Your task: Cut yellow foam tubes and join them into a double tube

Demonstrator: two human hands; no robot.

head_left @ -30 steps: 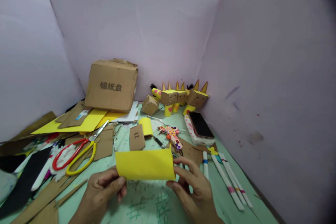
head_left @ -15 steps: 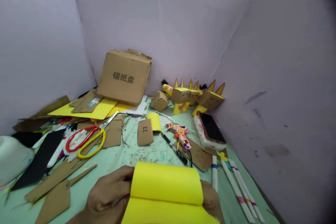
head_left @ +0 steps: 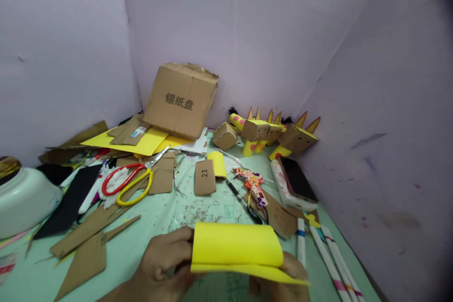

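Observation:
A sheet of yellow paper (head_left: pixel 237 244), partly rolled into a tube, is held level above the front of the table. My left hand (head_left: pixel 166 257) grips its left end, fingers closed and partly behind the roll. At the right end my right hand (head_left: pixel 292 269) grips it too, its fingers partly hidden by the paper. A loose flap of the sheet sticks out below the roll toward me. Beyond the paper lie a black pen (head_left: pixel 244 202), a patterned glue gun (head_left: pixel 251 183) and a cardboard piece marked 23 (head_left: pixel 205 178) beside a small yellow tube (head_left: pixel 220 164).
Red-and-yellow scissors (head_left: pixel 136 177) lie on cardboard scraps at left, near a white bowl (head_left: pixel 26 198). A cardboard box (head_left: pixel 182 101) leans on the back wall. Cardboard-headed yellow figures (head_left: pixel 272 132) stand behind a phone (head_left: pixel 299 181). White markers (head_left: pixel 336 264) lie at right.
The lower part of the yellow sheet has swung up and shortened, now showing as a narrow flap under the roll. The view has shifted left, so things appear farther right.

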